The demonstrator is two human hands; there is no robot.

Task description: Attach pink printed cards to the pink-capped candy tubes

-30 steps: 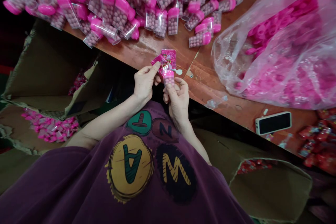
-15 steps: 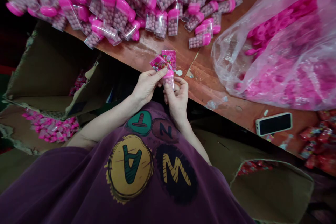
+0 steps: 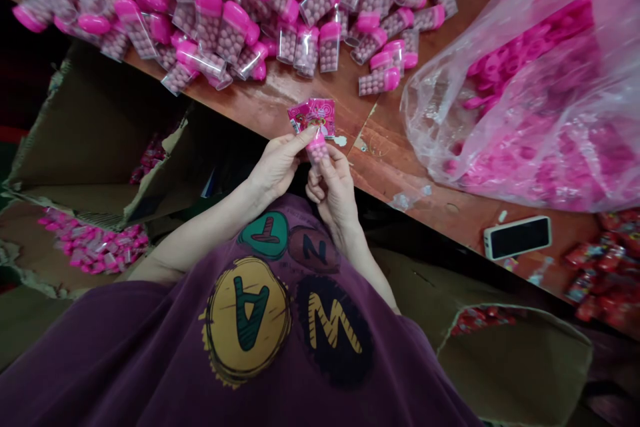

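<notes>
A small clear candy bottle [image 3: 319,155] with a pink cap, filled with pale pink balls, is held between my two hands in front of the table edge. My left hand [image 3: 278,161] has its thumb on the cap end. With thumb and fingers, my right hand [image 3: 338,188] pinches the lower end. Just beyond the cap are shiny pink printed packets [image 3: 323,113], fanned out by my left fingertips; whether that hand grips them or they rest on the table, I cannot tell.
Similar filled bottles [image 3: 220,20] are heaped across the back of the wooden table [image 3: 380,173]. To the right sit a clear plastic bag [image 3: 435,107] of pink parts, a phone [image 3: 518,238] and red wrapped packets [image 3: 610,267]. Open cardboard boxes [image 3: 75,140] stand below.
The bottle has tilted and shifted slightly left. My right hand has moved a little, its fingers now curled more below the bottle. The left hand has barely moved.
</notes>
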